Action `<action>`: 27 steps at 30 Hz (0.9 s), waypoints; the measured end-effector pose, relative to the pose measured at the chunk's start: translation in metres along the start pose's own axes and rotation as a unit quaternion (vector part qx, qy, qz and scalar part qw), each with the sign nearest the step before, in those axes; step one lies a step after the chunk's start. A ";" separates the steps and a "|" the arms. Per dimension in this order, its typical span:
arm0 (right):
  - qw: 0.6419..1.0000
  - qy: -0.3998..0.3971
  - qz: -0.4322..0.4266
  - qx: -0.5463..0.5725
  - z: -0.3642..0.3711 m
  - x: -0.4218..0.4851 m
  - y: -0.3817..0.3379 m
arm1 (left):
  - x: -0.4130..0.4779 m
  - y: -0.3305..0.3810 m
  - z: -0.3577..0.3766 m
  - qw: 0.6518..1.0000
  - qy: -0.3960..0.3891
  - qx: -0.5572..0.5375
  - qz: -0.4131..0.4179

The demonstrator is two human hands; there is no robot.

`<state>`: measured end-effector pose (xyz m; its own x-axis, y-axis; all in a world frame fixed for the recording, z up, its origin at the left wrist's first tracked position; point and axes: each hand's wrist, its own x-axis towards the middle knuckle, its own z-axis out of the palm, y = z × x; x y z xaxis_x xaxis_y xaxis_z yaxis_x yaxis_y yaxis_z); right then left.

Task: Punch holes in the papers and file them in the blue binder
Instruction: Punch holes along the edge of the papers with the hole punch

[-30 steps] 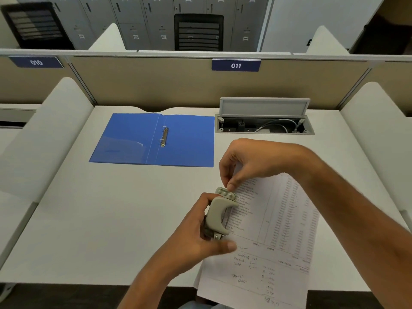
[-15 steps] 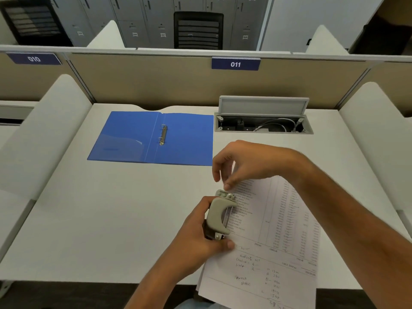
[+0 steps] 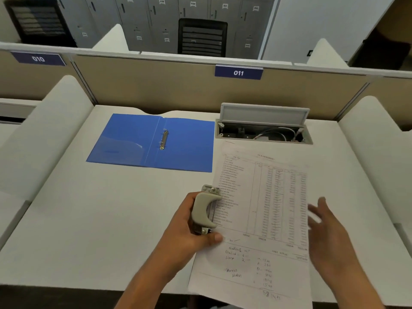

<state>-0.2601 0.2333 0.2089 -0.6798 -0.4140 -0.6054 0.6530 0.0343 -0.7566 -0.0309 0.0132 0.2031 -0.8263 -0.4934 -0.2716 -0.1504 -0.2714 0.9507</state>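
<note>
— Talk me through your grip, what have you got?

— My left hand (image 3: 189, 228) is wrapped tight round the hole punch (image 3: 206, 209), thumb pressed against its near end, fingers hidden behind the body. The punch sits over the left edge of the papers (image 3: 256, 219), about halfway along that edge.

— And the other hand?

— My right hand (image 3: 325, 228) is open, fingers spread and blurred, holding nothing, over the right edge of the papers. Whether it touches the sheet I cannot tell.

— Which way do the papers lie?

— Long axis near to far on the worktop (image 3: 89, 219), printed table at the far end, handwriting nearer me, the near edge overhanging the worktop's front.

— The binder?

— The blue binder (image 3: 151, 141) lies open flat at far left, its rings (image 3: 164, 139) empty. To its right, the cable tray (image 3: 263, 132) has its lid up, with wires inside.
</note>
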 end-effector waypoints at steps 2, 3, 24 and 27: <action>0.994 -0.099 0.047 0.001 -0.005 -0.014 0.013 | 0.003 0.000 0.002 1.000 0.001 0.004 -0.002; 0.989 -0.133 0.053 -0.018 -0.004 -0.021 0.018 | 0.004 -0.002 0.002 1.000 0.001 0.005 -0.002; 0.957 -0.107 -0.173 -0.206 0.039 -0.030 0.021 | 0.006 0.008 -0.010 0.987 0.113 -0.108 -0.032; 0.955 -0.115 -0.179 -0.209 0.040 -0.030 0.023 | 0.005 0.011 -0.015 0.985 0.109 -0.125 -0.043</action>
<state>-0.2114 0.2103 0.2198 -0.7122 -0.6537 -0.2558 0.1694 0.1935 -0.9664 -0.0289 -0.0049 0.2100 -0.6768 -0.6174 -0.4010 -0.0539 -0.5016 0.8634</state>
